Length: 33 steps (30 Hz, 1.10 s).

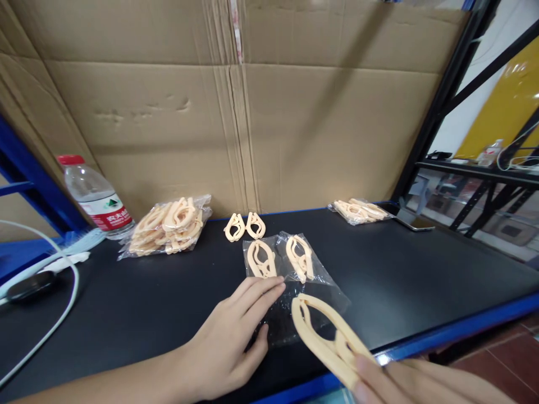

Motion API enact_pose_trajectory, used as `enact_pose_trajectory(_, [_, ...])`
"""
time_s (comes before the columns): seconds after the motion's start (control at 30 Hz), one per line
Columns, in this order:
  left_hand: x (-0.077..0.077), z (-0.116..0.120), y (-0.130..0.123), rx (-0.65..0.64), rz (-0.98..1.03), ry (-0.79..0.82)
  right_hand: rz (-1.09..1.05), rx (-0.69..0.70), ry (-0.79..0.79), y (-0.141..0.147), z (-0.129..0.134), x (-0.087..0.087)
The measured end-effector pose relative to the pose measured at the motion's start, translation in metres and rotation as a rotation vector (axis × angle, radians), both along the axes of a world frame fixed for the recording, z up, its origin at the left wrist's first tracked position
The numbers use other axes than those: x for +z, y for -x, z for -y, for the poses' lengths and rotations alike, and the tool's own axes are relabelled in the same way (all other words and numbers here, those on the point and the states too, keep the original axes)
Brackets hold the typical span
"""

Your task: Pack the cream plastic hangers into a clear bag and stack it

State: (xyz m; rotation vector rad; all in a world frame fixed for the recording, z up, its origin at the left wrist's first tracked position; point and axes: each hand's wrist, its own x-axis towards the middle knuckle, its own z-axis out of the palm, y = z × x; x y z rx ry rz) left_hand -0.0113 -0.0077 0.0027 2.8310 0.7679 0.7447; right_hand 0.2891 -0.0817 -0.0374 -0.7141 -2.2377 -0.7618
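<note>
My right hand (pixel 379 381) pinches one end of a cream plastic folding hanger (pixel 315 336), folded up and held above the table's front edge. My left hand (pixel 236 328) lies with stretched fingers over a clear plastic bag (pixel 290 303) on the table, thumb apart from the fingers. Its fingertips touch the bag just below one folded hanger (pixel 261 258). A second folded hanger (pixel 300 258) lies beside that one, also at the bag's far part. Behind the bag, two smaller-looking folded hangers (pixel 245 226) lie side by side.
Several hangers fill a clear bag (pixel 168 227) at the left, near a red-capped water bottle (pixel 99 196) and a white cable (pixel 73 280). Another filled bag (pixel 360 211) and a phone-like flat object (pixel 415 220) lie back right. A cardboard wall (pixel 295 140) closes the black table's rear.
</note>
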Motion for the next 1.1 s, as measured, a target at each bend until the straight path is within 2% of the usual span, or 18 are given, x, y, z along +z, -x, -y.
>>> enact_pose_trajectory(0.07, [-0.001,0.0,0.0,-0.02,0.015,0.0,0.237,0.127,-0.096,0.032,-0.008,0.024])
enact_pose_trajectory(0.1, [-0.002,0.0,0.001,-0.025,0.015,0.002,0.31,0.148,-0.105,0.045,-0.015,0.035])
enact_pose_trajectory(0.2, [-0.003,0.0,0.0,-0.013,-0.002,0.014,0.361,0.129,-0.108,0.073,-0.042,0.053])
enact_pose_trajectory(0.27, [-0.003,0.0,0.0,-0.001,-0.011,0.015,0.345,0.073,-0.14,0.082,-0.059,0.052])
enact_pose_trajectory(0.4, [-0.003,0.0,0.0,0.008,-0.025,0.011,0.361,-0.051,-0.147,0.086,-0.081,0.039])
enact_pose_trajectory(0.53, [-0.003,0.0,0.001,0.007,-0.016,-0.004,0.459,-0.069,-0.174,0.082,-0.083,0.036])
enact_pose_trajectory(0.67, [-0.003,0.0,0.001,0.01,-0.045,0.003,0.47,-0.132,-0.241,0.079,-0.086,0.037])
enact_pose_trajectory(0.83, [-0.003,0.001,0.001,0.009,-0.048,0.001,0.459,-0.18,-0.179,0.079,-0.092,0.033])
enact_pose_trajectory(0.9, [-0.002,0.001,0.0,0.018,-0.052,0.002,0.425,-0.11,-0.15,0.077,-0.088,0.035])
enact_pose_trajectory(0.97, [-0.001,0.002,0.0,0.021,-0.068,0.016,0.362,0.069,-0.095,0.072,-0.083,0.042])
enact_pose_trajectory(1.03, [0.001,0.001,0.0,0.018,-0.085,0.029,0.229,0.289,-0.05,0.066,-0.084,0.055])
enact_pose_trajectory(1.1, [0.001,0.001,-0.001,0.018,-0.094,0.029,0.027,0.39,-0.024,0.061,-0.098,0.072])
